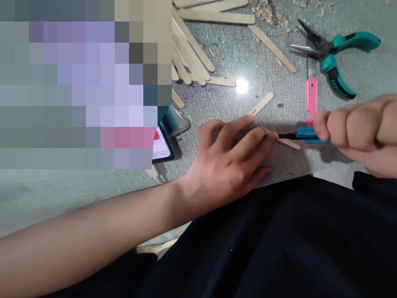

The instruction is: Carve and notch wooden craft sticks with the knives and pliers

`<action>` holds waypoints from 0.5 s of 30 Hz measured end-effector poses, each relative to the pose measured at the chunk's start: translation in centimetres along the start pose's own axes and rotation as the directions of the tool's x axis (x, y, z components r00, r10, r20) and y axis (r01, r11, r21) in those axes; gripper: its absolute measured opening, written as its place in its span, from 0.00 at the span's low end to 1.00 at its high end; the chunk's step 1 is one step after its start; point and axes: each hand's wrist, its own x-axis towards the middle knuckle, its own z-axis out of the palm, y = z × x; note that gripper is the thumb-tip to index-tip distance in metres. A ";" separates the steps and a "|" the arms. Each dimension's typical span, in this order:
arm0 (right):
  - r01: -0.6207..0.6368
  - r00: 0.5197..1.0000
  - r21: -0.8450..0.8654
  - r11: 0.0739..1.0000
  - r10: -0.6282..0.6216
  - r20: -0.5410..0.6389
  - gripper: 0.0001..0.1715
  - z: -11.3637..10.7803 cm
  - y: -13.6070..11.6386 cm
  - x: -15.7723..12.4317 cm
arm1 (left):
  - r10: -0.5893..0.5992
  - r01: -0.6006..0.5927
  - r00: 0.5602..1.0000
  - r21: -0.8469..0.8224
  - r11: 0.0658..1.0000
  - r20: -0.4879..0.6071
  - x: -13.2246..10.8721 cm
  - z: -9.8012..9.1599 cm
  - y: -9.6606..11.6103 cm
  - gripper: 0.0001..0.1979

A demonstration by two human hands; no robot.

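Observation:
My left hand (229,157) lies palm down on the table, its bent fingers pressing on wooden craft sticks. One craft stick (263,103) with small dark print sticks out past the index fingertip. The end of another craft stick (290,144) shows beyond the other fingertips; the rest is hidden under them. In my closed right hand (356,128) is a blue utility knife (310,133), pointing left. Its dark blade (287,136) reaches the left fingertips, above the second stick. Whether the blade touches the wood I cannot tell.
Needle-nose pliers (327,51) with teal handles lie open at the upper right, over a pink folding knife (312,97). Many loose craft sticks (217,17) and wood shavings (274,16) are at the top. A phone (164,149) is partly covered by a pixelated area.

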 end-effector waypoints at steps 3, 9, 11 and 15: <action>0.042 0.997 0.104 0.994 -0.035 -0.065 0.44 0.6 -0.1 0.5 | 0.064 -0.064 0.998 0.040 0.997 0.018 0.0 0.2 0.1 0.24; 0.070 0.996 -0.011 0.997 -0.070 -0.055 0.36 2.1 -0.7 0.1 | 0.100 -0.103 0.994 0.074 0.992 0.040 -0.2 0.3 0.3 0.21; 0.238 0.968 -0.058 0.970 -0.232 0.099 0.32 2.2 -0.3 -0.4 | 0.093 -0.095 0.995 0.057 0.994 0.033 -0.3 0.4 0.3 0.21; 0.461 0.850 -0.200 0.865 -0.365 0.379 0.31 1.4 1.5 -1.4 | 0.067 -0.068 0.995 0.010 0.998 0.067 -0.3 0.4 0.2 0.23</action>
